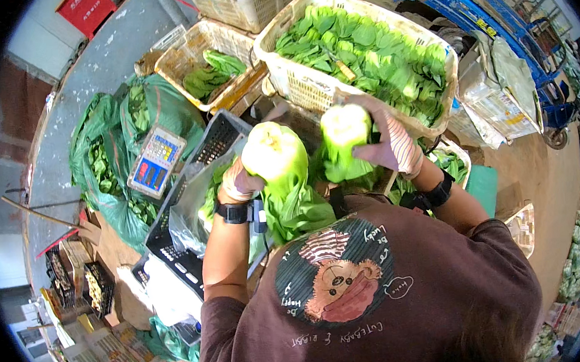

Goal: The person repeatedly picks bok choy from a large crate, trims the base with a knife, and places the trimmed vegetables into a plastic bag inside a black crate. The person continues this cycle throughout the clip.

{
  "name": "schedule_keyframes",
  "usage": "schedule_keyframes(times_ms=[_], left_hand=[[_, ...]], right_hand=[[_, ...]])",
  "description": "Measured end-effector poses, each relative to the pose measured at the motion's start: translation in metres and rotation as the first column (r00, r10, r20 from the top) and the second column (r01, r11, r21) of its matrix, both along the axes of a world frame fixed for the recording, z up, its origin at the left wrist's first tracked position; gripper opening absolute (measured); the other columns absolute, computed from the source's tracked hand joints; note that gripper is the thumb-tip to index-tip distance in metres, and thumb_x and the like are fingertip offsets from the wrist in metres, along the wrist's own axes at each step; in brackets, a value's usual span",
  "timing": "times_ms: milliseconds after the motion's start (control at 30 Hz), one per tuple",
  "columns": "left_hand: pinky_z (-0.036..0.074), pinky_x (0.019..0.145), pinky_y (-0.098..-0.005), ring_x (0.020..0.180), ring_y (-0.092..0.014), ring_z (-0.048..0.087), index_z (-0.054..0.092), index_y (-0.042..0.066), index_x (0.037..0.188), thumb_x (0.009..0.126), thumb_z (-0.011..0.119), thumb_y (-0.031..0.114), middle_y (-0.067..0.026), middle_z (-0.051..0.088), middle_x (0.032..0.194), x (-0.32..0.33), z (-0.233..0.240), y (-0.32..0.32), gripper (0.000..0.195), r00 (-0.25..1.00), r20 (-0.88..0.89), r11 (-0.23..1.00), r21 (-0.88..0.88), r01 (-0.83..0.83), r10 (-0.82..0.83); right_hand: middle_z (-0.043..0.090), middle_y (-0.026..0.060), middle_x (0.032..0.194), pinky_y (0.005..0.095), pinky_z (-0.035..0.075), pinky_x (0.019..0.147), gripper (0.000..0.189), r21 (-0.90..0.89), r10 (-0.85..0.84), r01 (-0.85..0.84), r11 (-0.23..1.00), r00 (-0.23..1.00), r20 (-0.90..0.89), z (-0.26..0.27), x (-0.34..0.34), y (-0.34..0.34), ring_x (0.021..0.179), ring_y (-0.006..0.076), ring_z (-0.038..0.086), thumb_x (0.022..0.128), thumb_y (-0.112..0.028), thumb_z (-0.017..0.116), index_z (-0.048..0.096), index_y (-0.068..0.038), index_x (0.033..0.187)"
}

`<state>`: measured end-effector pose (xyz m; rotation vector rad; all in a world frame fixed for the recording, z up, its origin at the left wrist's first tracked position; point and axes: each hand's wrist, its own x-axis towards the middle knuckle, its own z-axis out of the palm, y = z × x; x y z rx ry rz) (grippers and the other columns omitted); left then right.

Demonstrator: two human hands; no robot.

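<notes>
Both of my hands wear striped work gloves. My left hand (241,180) is closed on a large leafy green vegetable head (277,153), its pale base up and its leaves hanging down by my shirt. A second leafy green head (345,124), also base up, is gripped by my right hand (390,138) around its right side; its leaves are blurred. Beyond it stands a white plastic crate (307,84) full of leafy greens (371,44), with a wooden-handled knife (345,69) lying on them. Under my left forearm is a black plastic crate (183,262) lined with clear plastic.
A digital scale display (156,161) rests against green sacks of leaves (108,171) at the left. A smaller crate (205,36) with a few leaves stands behind. Stacked crates (499,90) and a blue metal cart (476,4) are at the right.
</notes>
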<state>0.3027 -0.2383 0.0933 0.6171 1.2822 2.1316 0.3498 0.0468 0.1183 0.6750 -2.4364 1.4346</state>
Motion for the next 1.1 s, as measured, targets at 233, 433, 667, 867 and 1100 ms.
schedule_keyframes(times_ms=[233, 433, 667, 867, 1100], left_hand=[[0.028, 0.106, -0.042, 0.132, -0.035, 0.029, 0.046, 0.008, 0.125, 0.031, 0.091, 0.04, -0.0226, 0.03, 0.141, -0.037, 0.048, 0.035, 0.109, 0.551, -0.79, 0.923, -0.375, -0.084, -0.271], [0.041, 0.093, -0.0337, 0.105, -0.019, 0.051, 0.044, 0.003, 0.121, 0.044, 0.087, 0.038, -0.0077, 0.053, 0.114, -0.001, 0.008, 0.04, 0.094, 0.885, 0.139, 0.892, -0.022, 0.451, -0.444], [0.045, 0.09, -0.0454, 0.103, -0.033, 0.056, 0.054, 0.0, 0.114, 0.072, 0.061, 0.045, -0.0193, 0.057, 0.112, 0.005, 0.008, 0.059, 0.062, 0.815, -0.296, 0.833, 0.097, 0.545, -0.498], [0.049, 0.084, -0.05, 0.093, -0.036, 0.059, 0.054, 0.0, 0.109, 0.08, 0.053, 0.041, -0.0223, 0.059, 0.103, 0.015, -0.004, 0.047, 0.051, 0.911, 0.083, 0.913, -0.03, 0.406, -0.403], [0.051, 0.068, -0.0458, 0.076, -0.034, 0.058, 0.05, 0.001, 0.092, 0.08, 0.055, 0.021, -0.0217, 0.057, 0.085, 0.013, 0.01, 0.062, 0.024, 0.829, 0.327, 0.889, 0.225, 0.398, -0.454]], right_hand=[[0.04, 0.0169, 0.117, 0.0419, 0.038, 0.096, 0.083, -0.099, -0.273, 0.256, 0.962, 0.923, -0.272, -0.005, -0.006, -0.024, 0.108, 0.0323, 0.044, 0.052, -0.011, 0.084, 0.038, -0.009, 0.121], [0.047, 0.0171, 0.117, 0.0423, 0.038, 0.094, 0.073, -0.314, -0.001, 0.001, 0.949, 1.0, -0.001, -0.003, 0.03, 0.003, 0.108, 0.031, 0.048, 0.065, -0.033, 0.079, 0.046, -0.007, 0.124], [0.054, 0.0151, 0.112, 0.0438, 0.041, 0.091, 0.05, 0.057, 0.148, -0.14, 0.989, 0.974, -0.169, 0.034, 0.036, 0.045, 0.105, 0.0338, 0.052, 0.078, -0.033, 0.069, 0.055, -0.013, 0.121], [0.054, 0.0147, 0.114, 0.0406, 0.043, 0.088, 0.039, 0.12, 0.111, -0.113, 0.986, 0.994, 0.023, 0.057, 0.046, 0.055, 0.104, 0.0306, 0.053, 0.084, -0.027, 0.064, 0.057, -0.011, 0.118], [0.054, 0.0132, 0.107, 0.0384, 0.044, 0.086, 0.033, 0.181, 0.327, -0.34, 0.923, 0.94, 0.1, 0.081, 0.017, 0.067, 0.1, 0.0304, 0.053, 0.078, -0.013, 0.063, 0.057, -0.008, 0.11]])
